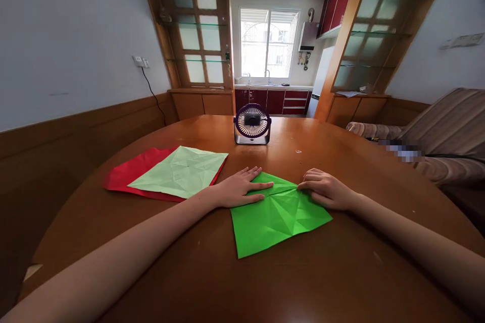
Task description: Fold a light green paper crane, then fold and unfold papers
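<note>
A bright green sheet of paper (280,217), creased in many directions, lies on the wooden table in front of me. Along its far edge runs a narrow fold. My left hand (244,186) rests flat on the paper's far left part, fingers spread. At the far right edge, my right hand (326,189) pinches the green paper between thumb and curled fingers. To the left, a pale green creased sheet (180,171) lies on top of a red sheet (125,169).
A small purple desk fan (252,122) stands towards the back of the round wooden table (170,282). An armchair with striped cushions (450,126) is at the right. Behind the table are glass-shelved cabinets (199,30) and a kitchen window (269,43).
</note>
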Tool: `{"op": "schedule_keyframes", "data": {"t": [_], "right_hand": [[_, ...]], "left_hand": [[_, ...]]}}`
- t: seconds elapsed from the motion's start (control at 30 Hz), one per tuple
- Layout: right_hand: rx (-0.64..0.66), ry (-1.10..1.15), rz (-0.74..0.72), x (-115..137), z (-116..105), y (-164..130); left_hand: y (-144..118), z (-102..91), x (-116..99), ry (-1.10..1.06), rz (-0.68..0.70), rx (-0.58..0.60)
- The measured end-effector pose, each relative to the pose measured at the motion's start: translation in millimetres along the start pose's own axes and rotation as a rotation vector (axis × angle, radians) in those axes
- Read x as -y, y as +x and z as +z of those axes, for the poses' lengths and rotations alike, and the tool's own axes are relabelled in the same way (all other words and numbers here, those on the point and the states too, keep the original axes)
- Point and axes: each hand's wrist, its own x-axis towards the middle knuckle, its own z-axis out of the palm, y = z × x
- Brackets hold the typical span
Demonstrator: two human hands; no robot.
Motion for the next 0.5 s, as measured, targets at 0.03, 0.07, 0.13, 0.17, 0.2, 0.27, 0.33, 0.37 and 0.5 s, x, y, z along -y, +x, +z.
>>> {"op": "schedule_keyframes", "data": {"t": [0.03, 0.07, 0.13, 0.17, 0.2, 0.27, 0.33, 0.37, 0.5], "right_hand": [[-0.002, -0.016, 0.009, 0.7, 1.4, 0.3], [-0.005, -0.033, 0.018, 1.4, 2.8, 0.6], [-0.009, -0.057, 0.025, 2.3, 5.0, 1.1], [-0.011, -0.063, 0.024, 2.7, 5.7, 1.3], [-0.014, -0.064, 0.021, 3.0, 6.2, 1.6], [-0.024, -0.055, 0.019, 3.8, 6.3, 2.2], [-0.033, -0.034, 0.022, 4.9, 5.8, 3.2], [-0.035, -0.020, 0.023, 5.4, 5.5, 3.7], [-0.037, 0.041, 0.017, 6.7, 4.1, 5.4]], "left_hand": [[0.0, -0.1, 0.3, -0.019, -0.003, -0.005], [0.3, 0.1, 0.9, -0.040, -0.013, -0.011], [1.9, 1.7, 3.3, -0.090, -0.053, -0.037], [3.3, 3.2, 5.0, -0.114, -0.077, -0.058], [4.9, 4.9, 6.8, -0.134, -0.101, -0.085], [8.5, 8.5, 10.2, -0.147, -0.140, -0.152], [11.4, 11.4, 11.7, -0.130, -0.162, -0.217], [12.5, 12.3, 11.5, -0.116, -0.173, -0.247], [15.5, 11.4, 5.0, -0.035, -0.245, -0.318]]}}
